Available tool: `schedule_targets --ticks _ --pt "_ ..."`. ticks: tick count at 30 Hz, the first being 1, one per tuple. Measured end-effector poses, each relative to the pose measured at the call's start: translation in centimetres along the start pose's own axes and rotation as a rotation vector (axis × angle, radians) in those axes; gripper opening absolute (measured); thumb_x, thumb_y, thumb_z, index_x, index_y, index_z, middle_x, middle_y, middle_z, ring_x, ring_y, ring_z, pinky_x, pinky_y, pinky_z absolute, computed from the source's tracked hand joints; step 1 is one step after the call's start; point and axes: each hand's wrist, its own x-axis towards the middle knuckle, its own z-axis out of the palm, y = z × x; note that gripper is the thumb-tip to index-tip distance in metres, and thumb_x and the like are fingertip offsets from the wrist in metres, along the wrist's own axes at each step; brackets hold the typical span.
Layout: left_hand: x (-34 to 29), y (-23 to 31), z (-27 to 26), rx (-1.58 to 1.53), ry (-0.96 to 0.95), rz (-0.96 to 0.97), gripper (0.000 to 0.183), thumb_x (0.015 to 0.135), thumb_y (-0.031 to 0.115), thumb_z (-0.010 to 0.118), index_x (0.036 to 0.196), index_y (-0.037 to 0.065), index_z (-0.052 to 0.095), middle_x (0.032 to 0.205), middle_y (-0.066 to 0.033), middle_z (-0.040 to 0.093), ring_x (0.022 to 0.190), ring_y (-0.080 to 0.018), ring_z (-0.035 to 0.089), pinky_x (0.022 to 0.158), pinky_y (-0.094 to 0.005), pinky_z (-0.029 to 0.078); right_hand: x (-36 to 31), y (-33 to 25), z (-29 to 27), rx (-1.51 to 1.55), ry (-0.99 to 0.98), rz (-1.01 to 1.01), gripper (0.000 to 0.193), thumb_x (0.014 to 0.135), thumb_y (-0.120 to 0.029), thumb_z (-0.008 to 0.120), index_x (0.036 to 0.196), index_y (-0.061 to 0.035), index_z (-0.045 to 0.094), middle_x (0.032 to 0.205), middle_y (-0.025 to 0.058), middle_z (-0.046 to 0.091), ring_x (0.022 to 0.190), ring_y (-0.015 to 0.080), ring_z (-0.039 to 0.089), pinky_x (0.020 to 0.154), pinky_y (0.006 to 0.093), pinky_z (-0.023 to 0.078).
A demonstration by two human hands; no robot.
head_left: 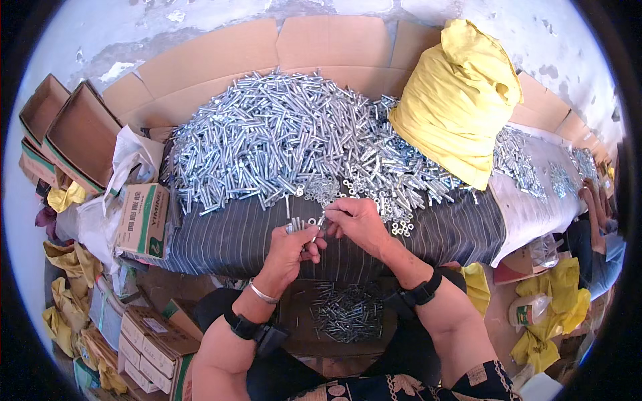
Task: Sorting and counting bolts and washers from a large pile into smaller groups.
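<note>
Silver metal shines in the big heap of bolts (pixel 257 144), which lies on a surface covered by dark striped cloth (pixel 214 237). Just on the near side of this heap, the left hand (pixel 289 250) has its fingers curled around a few short metal pieces (pixel 295 226), which look like bolts. The right hand (pixel 358 222) has thumb and forefinger pressed together – they pinch at the upper end of one bolt (pixel 319 223), which lies between both hands; whether a small ring sits on it, I cannot tell. Washers (pixel 322 188) lie at the near edge of the heap, and loose nuts (pixel 402 226) are to the near right of it. To the right of the heap stands a yellow sack (pixel 461 100), to its left a carton (pixel 143 220), and behind it cardboard panels (pixel 334 43). Nearer the person than the heap – and lower, between the knees – is a darker pile of bolts (pixel 346 312).
</note>
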Motion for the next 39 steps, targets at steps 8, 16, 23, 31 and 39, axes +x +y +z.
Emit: schedule_targets --ticks 8,16,23,31,39 --pt "0.0 -0.3 -0.3 -0.01 -0.026 -0.011 0.018 0.086 0.014 0.064 0.089 -0.004 0.064 0.069 -0.0112 0.064 0.052 -0.0133 0.057 0.046 -0.0263 0.046 0.6 0.6 -0.8 0.295 -0.099 0.11 0.011 0.084 -0.003 0.064 0.091 0.005 0.065 0.078 0.0111 0.068 0.068 0.0146 0.065 0.063 0.0251 0.054" --pt "-0.1 0.2 -0.5 -0.137 -0.071 -0.092 0.016 0.086 0.011 0.065 0.092 -0.004 0.064 0.072 -0.0122 0.064 0.053 -0.0122 0.056 0.044 -0.0252 0.043 0.6 0.2 -0.8 0.375 -0.088 0.146 0.012 0.081 -0.001 0.066 0.092 0.0037 0.067 0.083 0.0081 0.068 0.072 0.0129 0.065 0.068 0.0245 0.054" --pt "0.1 0.1 -0.9 -0.19 -0.067 -0.133 0.016 0.086 0.01 0.064 0.092 -0.005 0.063 0.072 -0.0131 0.064 0.053 -0.0122 0.056 0.044 -0.0248 0.042 0.8 0.0 -0.7 0.293 -0.133 0.1 0.013 0.082 -0.004 0.066 0.093 0.0026 0.068 0.08 0.0057 0.067 0.07 0.0112 0.063 0.066 0.0231 0.052" --pt "0.7 -1.7 -0.5 1.063 0.333 1.137 0.013 0.086 0.011 0.063 0.08 0.0 0.062 0.066 -0.0092 0.062 0.046 -0.014 0.056 0.041 -0.0282 0.045 0.9 0.8 0.2 -0.187 0.024 0.045 0.026 0.083 -0.023 0.072 0.072 -0.0019 0.062 0.061 0.0011 0.06 0.049 0.008 0.055 0.043 0.0222 0.04" --pt "-0.7 -1.1 0.9 0.18 0.065 0.217 0.014 0.088 0.01 0.061 0.082 -0.003 0.061 0.065 -0.0078 0.06 0.046 -0.0128 0.056 0.039 -0.0271 0.047 0.7 1.0 0.5 0.688 -0.125 0.277 0.081 0.096 -0.054 0.04 0.139 0.012 0.023 0.124 0.0229 0.053 0.114 0.0298 0.055 0.096 0.0371 0.045"
